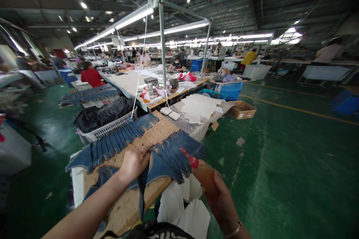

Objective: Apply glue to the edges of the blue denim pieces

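Observation:
My left hand (pixel 134 162) is closed on the edge of a blue leather-like piece (pixel 143 186), whose strip hangs down over the front of the board. My right hand (pixel 221 198) grips a squeeze bottle (pixel 206 175) of amber liquid, its red nozzle tilted toward a fanned row of blue pieces (pixel 172 153). I cannot make out whether the tip touches them. Another overlapping row of blue pieces (pixel 112 140) lies along the far left side of the brown cardboard-topped board (pixel 123 209). More blue material sits partly hidden beneath my left forearm.
Behind the board stand a basket (pixel 112 127) of black material and a table holding pale sheets (pixel 200 106). A white cord (pixel 141 59) hangs from the light frame. A cardboard box (pixel 242 109) rests on the green floor at right. Several people work farther back.

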A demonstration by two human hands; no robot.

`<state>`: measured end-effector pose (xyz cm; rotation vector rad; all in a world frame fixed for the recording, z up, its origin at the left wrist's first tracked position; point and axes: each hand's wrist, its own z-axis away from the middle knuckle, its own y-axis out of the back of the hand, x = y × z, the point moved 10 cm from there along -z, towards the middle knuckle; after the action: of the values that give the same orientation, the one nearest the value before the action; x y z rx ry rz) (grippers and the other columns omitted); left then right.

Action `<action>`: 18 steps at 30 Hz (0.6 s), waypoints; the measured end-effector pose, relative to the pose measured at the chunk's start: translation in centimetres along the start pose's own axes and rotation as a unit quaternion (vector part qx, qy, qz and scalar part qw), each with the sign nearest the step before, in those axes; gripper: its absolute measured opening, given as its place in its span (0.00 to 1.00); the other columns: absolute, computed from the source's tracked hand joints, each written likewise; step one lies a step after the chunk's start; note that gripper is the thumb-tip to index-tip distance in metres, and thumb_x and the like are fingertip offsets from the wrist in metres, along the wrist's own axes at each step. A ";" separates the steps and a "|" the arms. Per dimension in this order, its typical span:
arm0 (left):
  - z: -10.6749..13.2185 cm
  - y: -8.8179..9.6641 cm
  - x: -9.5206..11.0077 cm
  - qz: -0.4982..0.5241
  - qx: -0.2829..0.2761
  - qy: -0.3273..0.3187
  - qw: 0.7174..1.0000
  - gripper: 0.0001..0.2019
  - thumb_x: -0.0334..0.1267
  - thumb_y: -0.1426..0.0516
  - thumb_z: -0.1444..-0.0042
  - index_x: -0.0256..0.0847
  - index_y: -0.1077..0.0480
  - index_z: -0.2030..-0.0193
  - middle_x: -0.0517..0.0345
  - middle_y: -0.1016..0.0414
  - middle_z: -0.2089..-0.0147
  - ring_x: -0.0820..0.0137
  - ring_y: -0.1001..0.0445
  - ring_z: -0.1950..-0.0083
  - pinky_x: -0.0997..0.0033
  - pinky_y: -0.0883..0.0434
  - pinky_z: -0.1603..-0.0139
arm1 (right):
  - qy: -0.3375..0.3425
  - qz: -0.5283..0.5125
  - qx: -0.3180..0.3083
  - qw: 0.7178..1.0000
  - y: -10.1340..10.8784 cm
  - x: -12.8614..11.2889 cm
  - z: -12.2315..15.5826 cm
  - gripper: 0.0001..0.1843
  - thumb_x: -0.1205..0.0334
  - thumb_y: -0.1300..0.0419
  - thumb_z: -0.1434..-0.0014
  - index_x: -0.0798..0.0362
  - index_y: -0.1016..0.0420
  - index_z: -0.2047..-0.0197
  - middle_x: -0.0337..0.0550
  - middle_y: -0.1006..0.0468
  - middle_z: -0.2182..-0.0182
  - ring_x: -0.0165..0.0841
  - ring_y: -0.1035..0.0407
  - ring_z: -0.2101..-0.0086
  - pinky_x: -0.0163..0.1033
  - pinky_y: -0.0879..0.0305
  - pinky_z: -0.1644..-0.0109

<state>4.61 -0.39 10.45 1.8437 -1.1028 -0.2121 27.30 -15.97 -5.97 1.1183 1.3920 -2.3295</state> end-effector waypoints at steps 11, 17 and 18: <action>-6.5 -2.0 -3.7 0.465 0.137 0.321 0.814 0.16 0.44 0.36 0.58 0.33 0.24 0.65 0.54 0.20 0.73 0.62 0.22 0.70 0.65 0.25 0.65 | -0.143 -0.210 -0.135 0.958 -1.5 3.7 2.7 0.24 0.47 0.32 0.52 0.51 0.23 0.55 0.49 0.17 0.61 0.22 0.34 0.79 0.22 0.38 0.83; -5.3 -4.9 0.4 0.608 0.078 0.396 0.684 0.04 0.27 0.38 0.53 0.34 0.25 0.69 0.56 0.22 0.75 0.68 0.23 0.75 0.69 0.23 0.68 | -0.020 -0.207 -0.097 0.973 -1.4 1.4 0.9 0.24 0.55 0.28 0.56 0.45 0.23 0.54 0.44 0.19 0.55 0.38 0.22 0.64 0.28 0.33 0.81; -4.8 -5.5 0.5 0.610 0.069 0.408 0.676 0.04 0.26 0.39 0.52 0.34 0.25 0.68 0.56 0.22 0.75 0.68 0.23 0.75 0.69 0.23 0.68 | 0.004 -0.211 -0.095 0.973 -1.7 0.6 0.6 0.24 0.55 0.28 0.56 0.44 0.23 0.54 0.43 0.19 0.55 0.38 0.22 0.63 0.28 0.33 0.81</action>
<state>10.81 3.07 8.87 0.7293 -1.3929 1.3716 25.70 -15.49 -5.09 0.8418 1.9687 -2.3852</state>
